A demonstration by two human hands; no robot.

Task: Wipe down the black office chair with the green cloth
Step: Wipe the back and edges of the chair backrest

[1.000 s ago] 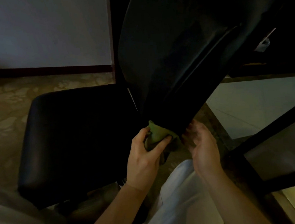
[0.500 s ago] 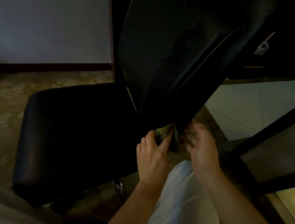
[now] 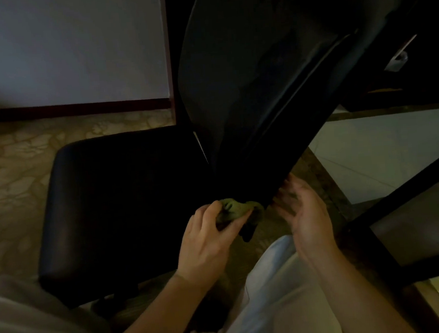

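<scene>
Left hand [image 3: 208,242] slid green cloth [image 3: 233,209] leftward, apparently along chair's [image 3: 259,84] lower edge.

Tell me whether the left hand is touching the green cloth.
Touching. The head view shows the left hand gripping the bunched green cloth, fingers and thumb curled round it.

— What colour is the office chair [image 3: 116,206] showing?
— Its seat [image 3: 94,228] and backrest [image 3: 258,71] are both showing plain black, unpatterned, with a faint sheen.
— And the rag against it?
— The green cloth [image 3: 233,208] is showing a dull olive green.
— What is the floor [image 3: 11,167] on the left looking like?
— It is showing tan, mottled with a paler, pebble-like pattern. The far wall [image 3: 67,47] is looking pale grey, and its skirting board [image 3: 72,109] is looking dark reddish brown.
— And on the right?
— The tiles [image 3: 369,149] are looking whitish, and the near trousers [image 3: 281,293] are showing white.
</scene>
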